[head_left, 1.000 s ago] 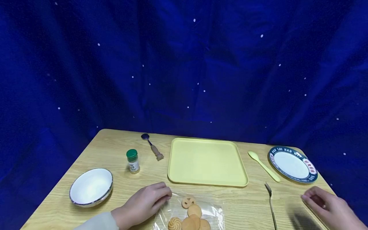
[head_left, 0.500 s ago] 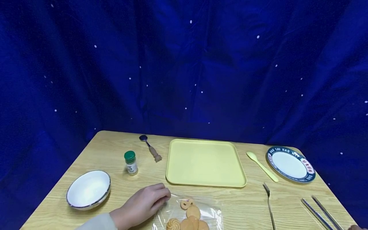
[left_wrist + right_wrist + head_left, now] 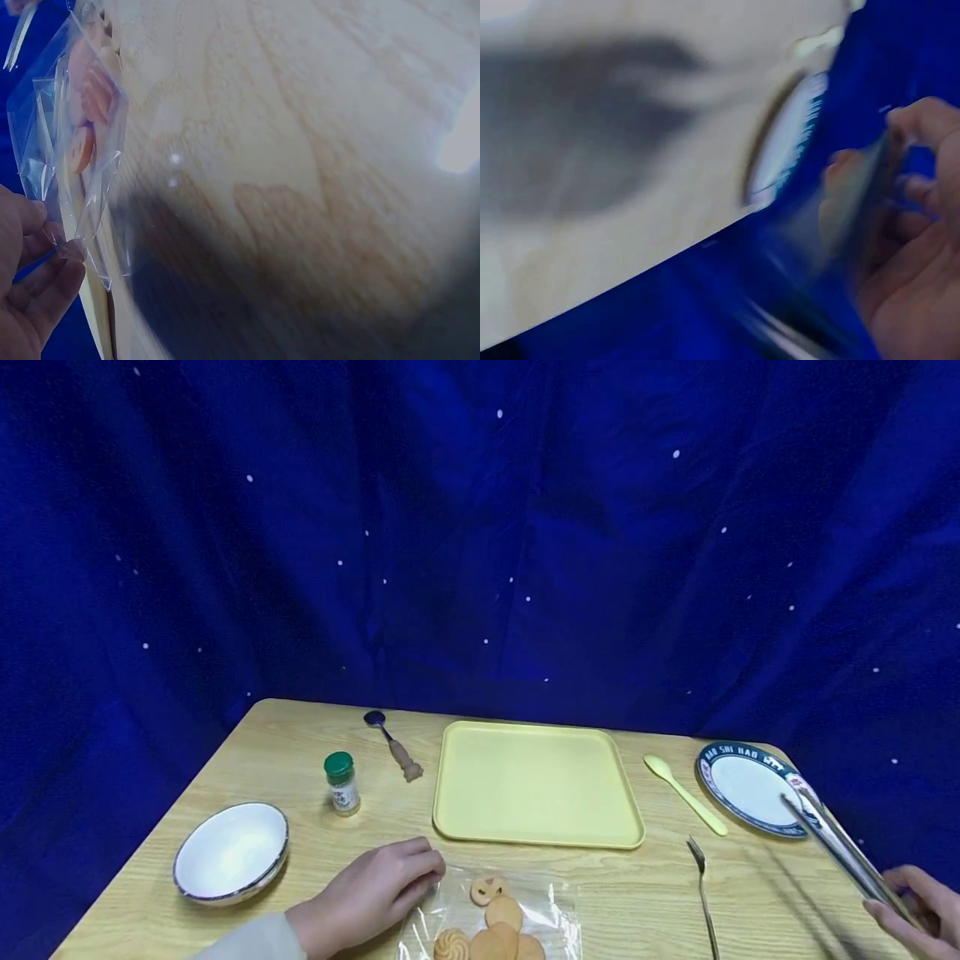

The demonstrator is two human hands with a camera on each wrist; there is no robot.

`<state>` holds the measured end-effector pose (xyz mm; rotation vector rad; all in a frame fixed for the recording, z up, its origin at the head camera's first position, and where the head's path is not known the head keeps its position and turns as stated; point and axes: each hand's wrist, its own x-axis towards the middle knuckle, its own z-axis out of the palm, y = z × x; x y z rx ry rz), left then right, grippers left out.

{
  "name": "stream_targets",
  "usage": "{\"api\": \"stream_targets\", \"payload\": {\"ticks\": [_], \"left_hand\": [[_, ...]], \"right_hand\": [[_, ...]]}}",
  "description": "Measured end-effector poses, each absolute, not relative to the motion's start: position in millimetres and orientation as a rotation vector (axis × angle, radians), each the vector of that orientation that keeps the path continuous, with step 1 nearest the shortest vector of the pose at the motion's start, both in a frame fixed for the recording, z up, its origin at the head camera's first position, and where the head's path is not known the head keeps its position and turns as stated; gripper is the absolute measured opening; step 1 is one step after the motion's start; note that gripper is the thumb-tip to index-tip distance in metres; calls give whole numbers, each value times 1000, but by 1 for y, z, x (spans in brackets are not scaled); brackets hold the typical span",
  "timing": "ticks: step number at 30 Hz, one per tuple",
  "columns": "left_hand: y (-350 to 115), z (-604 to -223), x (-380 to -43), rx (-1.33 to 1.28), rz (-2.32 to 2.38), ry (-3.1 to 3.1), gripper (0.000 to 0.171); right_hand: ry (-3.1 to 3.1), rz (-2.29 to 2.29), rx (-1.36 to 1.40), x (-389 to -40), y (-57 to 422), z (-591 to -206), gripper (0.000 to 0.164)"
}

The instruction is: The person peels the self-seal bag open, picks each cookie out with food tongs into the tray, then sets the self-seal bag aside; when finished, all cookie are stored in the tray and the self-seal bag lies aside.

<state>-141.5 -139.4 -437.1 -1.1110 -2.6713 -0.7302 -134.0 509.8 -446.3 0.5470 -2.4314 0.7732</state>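
Observation:
A clear plastic bag of cookies (image 3: 501,920) lies at the table's near edge, with several round cookies inside. My left hand (image 3: 378,889) pinches its upper left corner; in the left wrist view the thumb and fingertips (image 3: 69,259) close on the crinkled film. Off to the right, my right hand (image 3: 918,912) grips metal tongs (image 3: 843,852) by the handle end. The two tong arms stand slightly apart, raised above the table, and their tips overlap the plate (image 3: 753,789) in the head view. In the right wrist view the tongs (image 3: 855,202) look blurred in the curled fingers.
A yellow tray (image 3: 536,785) sits beyond the bag. To its left are a dark spoon (image 3: 397,752), a green-capped shaker (image 3: 343,785) and a white bowl (image 3: 232,852). On the right lie a pale green spoon (image 3: 686,795) and a fork (image 3: 703,893). A blue curtain (image 3: 480,527) hangs behind.
The right hand has gone to the right, taken hold of the tongs that lay on the table, and lifted them. The left hand stays at the bag's corner.

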Motion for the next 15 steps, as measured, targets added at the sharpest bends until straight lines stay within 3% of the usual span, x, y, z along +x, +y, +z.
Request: {"api": "stream_targets", "payload": {"ticks": [4,7,11,15], "left_hand": [[-140,-437,-142,-1114,-707,-2676,7],[-141,-436,-141,-1099,-692,-2681,7],[-141,-435,-140,-1089,-691,-2693,7],[-140,-435,-139,-1086,-697,-2700,7]], "right_hand": [[-2526,622,721,-127,446,-395,48],[-2645,767,1001,-122,404,-371,44],[-2746,1181,1447,-131,374,-371,41],[-2851,1379,1519,-137,343,-381,31]]}}
